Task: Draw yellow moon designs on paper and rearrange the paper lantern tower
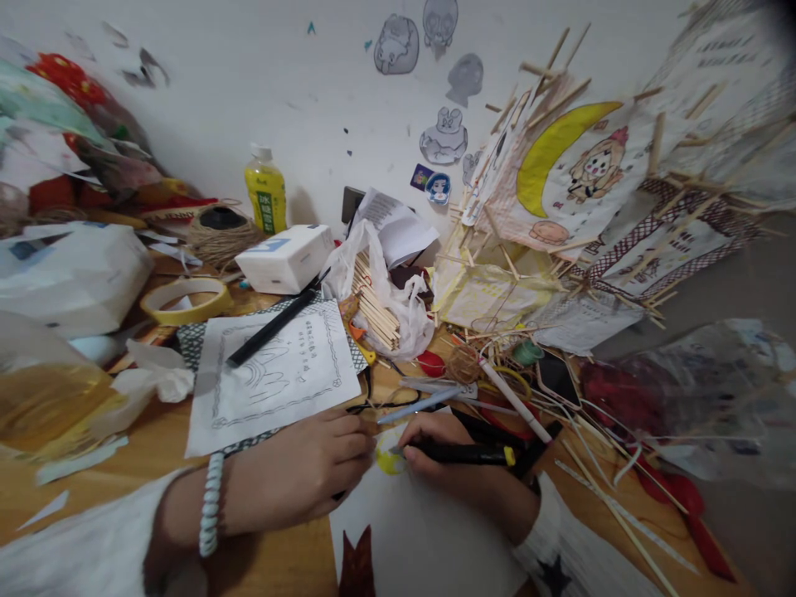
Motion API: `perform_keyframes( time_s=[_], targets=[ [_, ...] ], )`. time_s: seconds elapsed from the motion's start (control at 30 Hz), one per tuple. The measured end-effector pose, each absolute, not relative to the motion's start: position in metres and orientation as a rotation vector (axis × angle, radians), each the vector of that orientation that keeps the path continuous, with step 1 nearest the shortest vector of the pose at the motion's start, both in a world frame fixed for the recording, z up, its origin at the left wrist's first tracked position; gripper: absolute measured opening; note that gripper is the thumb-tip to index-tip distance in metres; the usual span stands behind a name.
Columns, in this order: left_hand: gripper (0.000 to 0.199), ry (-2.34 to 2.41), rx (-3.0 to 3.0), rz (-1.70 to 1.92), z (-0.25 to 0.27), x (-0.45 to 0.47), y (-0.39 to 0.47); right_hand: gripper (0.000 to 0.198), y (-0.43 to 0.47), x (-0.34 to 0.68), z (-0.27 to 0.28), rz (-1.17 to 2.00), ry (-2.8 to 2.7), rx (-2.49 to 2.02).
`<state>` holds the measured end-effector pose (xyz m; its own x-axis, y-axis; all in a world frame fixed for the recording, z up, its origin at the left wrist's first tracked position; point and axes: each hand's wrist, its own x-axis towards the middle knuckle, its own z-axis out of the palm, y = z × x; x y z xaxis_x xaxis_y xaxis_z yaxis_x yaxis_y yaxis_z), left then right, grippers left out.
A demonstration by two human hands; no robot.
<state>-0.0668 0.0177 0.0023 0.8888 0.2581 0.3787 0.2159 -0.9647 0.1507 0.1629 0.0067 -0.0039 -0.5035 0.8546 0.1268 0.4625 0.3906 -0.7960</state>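
R hand (435, 429) has its grip closed round a slim black marker w/ a yellow band near its back end (473, 453), fingers & thumb pinching close to the tip. The marker's long axis runs approx. left–right across the view, tip to the left, banded end to the right. Tip is at the right side of a small rounded bright-yellow coloured patch (389, 462) nr the top of a plain white sheet of paper (429, 539); can't tell if it's actually touching. So the patch is directly left of the R grip, btwn both hands. L hand (317, 464), w/ a pale round-bead bracelet (211, 506) at the wrist, is curled just left of the patch, by the sheet's upper-left edge; something dark shows under its fingers, but can't tell if it's held. R hand's the one w/ the tip on that side. Lower left on the same sheet: a dark-red notched ribbon shape (356, 565). Sheet lies on the brown wooden desk (279, 555), below a slim light-blue pen (419, 405).
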Motion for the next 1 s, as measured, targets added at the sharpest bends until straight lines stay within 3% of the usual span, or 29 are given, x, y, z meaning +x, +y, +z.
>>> perform_keyframes(
  time_s=[1.0],
  targets=[
    [0.018, 0.376, 2.919, 0.595, 0.0050, -0.0663, 0.0169, 0.010, 0.0094, 0.1640, -0.0061, 0.902, -2.178, -1.117]
  ],
)
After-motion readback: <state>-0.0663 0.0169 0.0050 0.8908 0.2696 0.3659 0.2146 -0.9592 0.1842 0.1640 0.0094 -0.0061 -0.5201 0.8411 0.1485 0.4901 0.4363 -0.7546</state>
